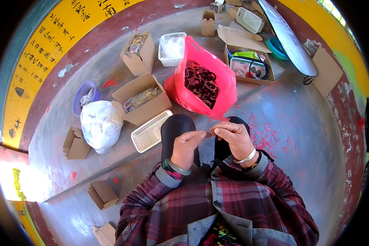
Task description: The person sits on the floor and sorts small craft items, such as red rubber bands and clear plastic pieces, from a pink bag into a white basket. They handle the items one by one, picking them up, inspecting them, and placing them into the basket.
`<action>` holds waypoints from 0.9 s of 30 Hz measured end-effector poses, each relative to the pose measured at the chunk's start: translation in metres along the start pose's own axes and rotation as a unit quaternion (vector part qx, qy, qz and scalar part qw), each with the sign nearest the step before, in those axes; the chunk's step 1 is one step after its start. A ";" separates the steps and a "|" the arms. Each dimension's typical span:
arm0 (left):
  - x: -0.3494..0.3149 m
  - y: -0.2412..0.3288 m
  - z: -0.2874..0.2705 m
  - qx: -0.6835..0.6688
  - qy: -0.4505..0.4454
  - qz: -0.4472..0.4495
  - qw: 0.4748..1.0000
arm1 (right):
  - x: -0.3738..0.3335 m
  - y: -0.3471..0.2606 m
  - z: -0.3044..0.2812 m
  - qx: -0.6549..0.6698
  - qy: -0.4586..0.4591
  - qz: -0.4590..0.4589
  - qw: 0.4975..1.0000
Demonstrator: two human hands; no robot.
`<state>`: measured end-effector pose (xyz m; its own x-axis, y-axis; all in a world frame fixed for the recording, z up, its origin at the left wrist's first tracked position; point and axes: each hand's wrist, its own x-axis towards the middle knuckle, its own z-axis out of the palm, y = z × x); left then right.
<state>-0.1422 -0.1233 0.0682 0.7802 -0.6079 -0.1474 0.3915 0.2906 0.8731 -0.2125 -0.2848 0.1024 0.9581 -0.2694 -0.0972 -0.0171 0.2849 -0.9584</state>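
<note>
Over my knees my left hand and my right hand come close together, fingertips almost meeting. Each hand is closed in a pinch. Whatever lies between the fingertips is too small to make out. Just beyond them stands a large pink plastic bag, its mouth spread wide and its lower corner reaching down to my right fingers. Inside it lies a heap of dark and reddish loops, perhaps bands. A bangle circles each wrist.
Left of the bag stand a cardboard box of small packets, a cream basket and a stuffed white bag. Red scraps litter the floor at right. An open box and a silver disc-like panel stand at far right.
</note>
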 end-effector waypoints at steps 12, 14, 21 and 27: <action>-0.007 -0.005 0.013 0.071 -0.027 0.007 0.997 | -0.009 0.005 -0.014 -0.005 0.062 -0.001 0.998; -0.007 -0.005 0.013 0.087 -0.026 0.009 0.996 | -0.009 0.008 -0.014 -0.004 0.066 -0.009 0.998; -0.009 -0.005 0.014 0.150 -0.007 0.050 0.987 | -0.010 0.009 -0.012 -0.026 0.052 -0.008 0.998; -0.003 -0.003 0.009 0.142 -0.048 0.037 0.988 | -0.010 0.011 -0.009 -0.051 0.008 -0.021 0.998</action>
<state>-0.1506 -0.1290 0.0706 0.7457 -0.6647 -0.0456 0.1723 0.1264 0.9769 -0.2253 -0.2876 0.0905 0.9536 -0.2948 -0.0607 -0.0073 0.1789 -0.9838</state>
